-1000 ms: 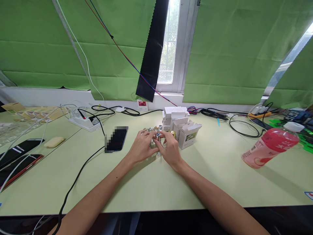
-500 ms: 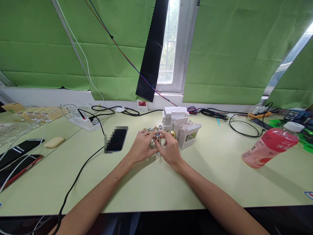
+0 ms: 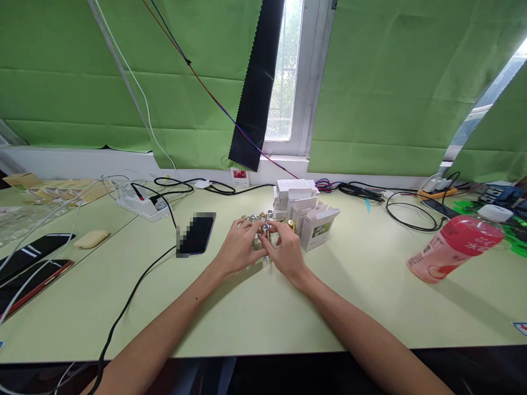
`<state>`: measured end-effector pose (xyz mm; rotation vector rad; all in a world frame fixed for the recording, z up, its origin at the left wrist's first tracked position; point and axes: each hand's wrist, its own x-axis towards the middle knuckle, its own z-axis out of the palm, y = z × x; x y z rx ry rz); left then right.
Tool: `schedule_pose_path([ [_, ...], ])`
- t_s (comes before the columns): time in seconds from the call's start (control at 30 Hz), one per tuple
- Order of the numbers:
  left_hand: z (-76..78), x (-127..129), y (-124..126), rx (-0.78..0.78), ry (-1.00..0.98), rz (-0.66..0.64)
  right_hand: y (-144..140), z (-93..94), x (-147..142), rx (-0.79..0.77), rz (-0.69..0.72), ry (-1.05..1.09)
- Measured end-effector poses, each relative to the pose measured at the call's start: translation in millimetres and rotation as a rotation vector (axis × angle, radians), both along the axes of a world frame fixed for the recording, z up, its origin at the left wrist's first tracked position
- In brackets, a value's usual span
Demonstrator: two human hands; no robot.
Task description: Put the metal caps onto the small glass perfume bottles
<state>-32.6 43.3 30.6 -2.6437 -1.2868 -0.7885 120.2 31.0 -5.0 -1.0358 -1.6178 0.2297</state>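
Observation:
At the middle of the table, both of my hands close around one small clear bottle with a shiny silver cap. My left hand holds it from the left, its fingers curled over the front of the group. My right hand grips it from the right with thumb and fingers. Several similar small bottles with silver and gold caps stand just behind, partly hidden by my fingers. A gold-capped bottle shows beside my right knuckles. Small white cartons stand close on the right, some with open flaps.
A phone lies left of my hands. Farther left are a power strip, a pale yellow case and more phones. A pink drink bottle stands at right. Black cables run along the back.

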Motion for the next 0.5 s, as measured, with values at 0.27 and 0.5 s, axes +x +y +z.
schedule_pose_path([
  [0.27,2.8,0.5,-1.6,-0.028,0.005,0.001,-1.4,1.5,-0.2,-0.024,-0.013,-0.003],
  [0.5,1.8,0.0,-1.1,-0.018,0.010,-0.005,0.2,-1.6,0.3,-0.018,0.003,0.015],
])
